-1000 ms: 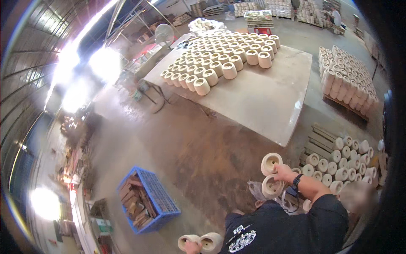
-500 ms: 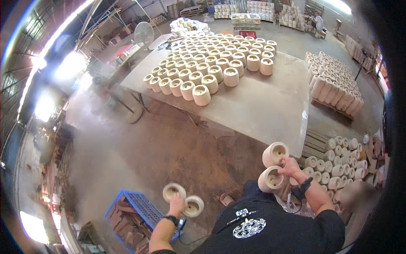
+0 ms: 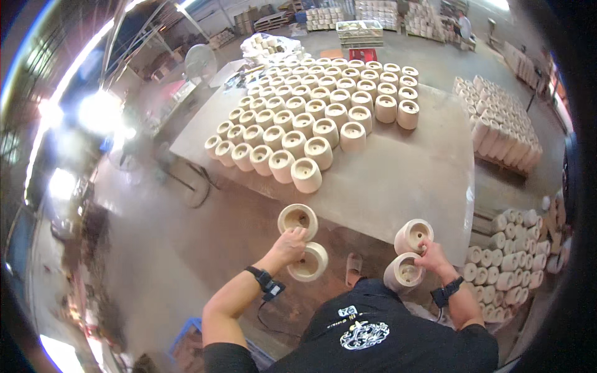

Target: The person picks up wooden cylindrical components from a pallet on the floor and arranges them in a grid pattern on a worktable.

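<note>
My left hand point(image 3: 290, 246) grips two pale, cup-shaped clay pots by their neighbouring rims: an upper pot point(image 3: 298, 214) and a lower pot point(image 3: 315, 263). Off the table's near right corner, my right hand point(image 3: 438, 257) pinches another pair the same way, one pot point(image 3: 407, 239) above and the other pot point(image 3: 398, 275) below. All four openings face up, each showing a hollow with a small hole. Beyond my hands is a wide table point(image 3: 398, 177), where rows of similar pots point(image 3: 306, 176) stand upright on the far left part.
At the right, pots lie stacked on a low pallet point(image 3: 482, 227), with another stacked load point(image 3: 504, 133) farther back. A blue plastic crate point(image 3: 185, 339) sits on the floor at lower left. A fan point(image 3: 200, 62), a red stool point(image 3: 367, 56) and a seated person point(image 3: 465, 28) are farther off.
My left hand has carried its two pots up and to the right, from beside the blue crate toward the table's near edge. My right hand keeps its pair and has shifted slightly.
</note>
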The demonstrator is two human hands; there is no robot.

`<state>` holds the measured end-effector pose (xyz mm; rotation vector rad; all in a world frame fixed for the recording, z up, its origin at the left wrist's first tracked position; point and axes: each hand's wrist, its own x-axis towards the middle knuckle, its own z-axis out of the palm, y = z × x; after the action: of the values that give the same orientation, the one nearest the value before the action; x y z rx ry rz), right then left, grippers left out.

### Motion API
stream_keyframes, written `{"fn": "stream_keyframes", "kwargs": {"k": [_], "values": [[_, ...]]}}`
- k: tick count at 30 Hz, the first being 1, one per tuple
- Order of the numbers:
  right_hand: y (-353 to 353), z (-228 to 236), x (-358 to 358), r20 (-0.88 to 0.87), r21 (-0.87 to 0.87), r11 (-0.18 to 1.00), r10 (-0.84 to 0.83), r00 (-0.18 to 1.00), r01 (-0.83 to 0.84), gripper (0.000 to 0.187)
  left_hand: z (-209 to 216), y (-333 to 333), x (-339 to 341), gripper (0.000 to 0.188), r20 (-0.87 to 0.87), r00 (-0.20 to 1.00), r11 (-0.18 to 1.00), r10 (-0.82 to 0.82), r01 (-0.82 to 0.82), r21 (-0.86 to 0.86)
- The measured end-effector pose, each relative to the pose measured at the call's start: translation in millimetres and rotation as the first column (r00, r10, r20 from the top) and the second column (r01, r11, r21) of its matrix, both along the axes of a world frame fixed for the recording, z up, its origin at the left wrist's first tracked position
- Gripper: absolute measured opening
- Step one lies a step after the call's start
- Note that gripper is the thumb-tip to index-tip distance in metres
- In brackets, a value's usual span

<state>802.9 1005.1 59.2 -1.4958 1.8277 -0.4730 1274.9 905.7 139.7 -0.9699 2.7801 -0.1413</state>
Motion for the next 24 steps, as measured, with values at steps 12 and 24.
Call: {"fn": "stream_keyframes", "kwargs": {"k": [12, 24], "values": [[-85.2, 22.6, 37.1, -0.116, 0.032, 0.963, -0.261, 0.958, 0.266, 0.048, -5.1, -197.8, -99.8, 0.025, 0.151, 0.895, 0.908, -0.419, 0.408, 0.096], [-88.1, 22.3, 55.8, -0.149, 0.052, 0.852, -0.509, 0.848, 0.521, 0.044, -88.1, -321.7, -118.7, 0.024, 0.107, 0.788, 0.794, -0.607, 0.608, 0.020]]}}
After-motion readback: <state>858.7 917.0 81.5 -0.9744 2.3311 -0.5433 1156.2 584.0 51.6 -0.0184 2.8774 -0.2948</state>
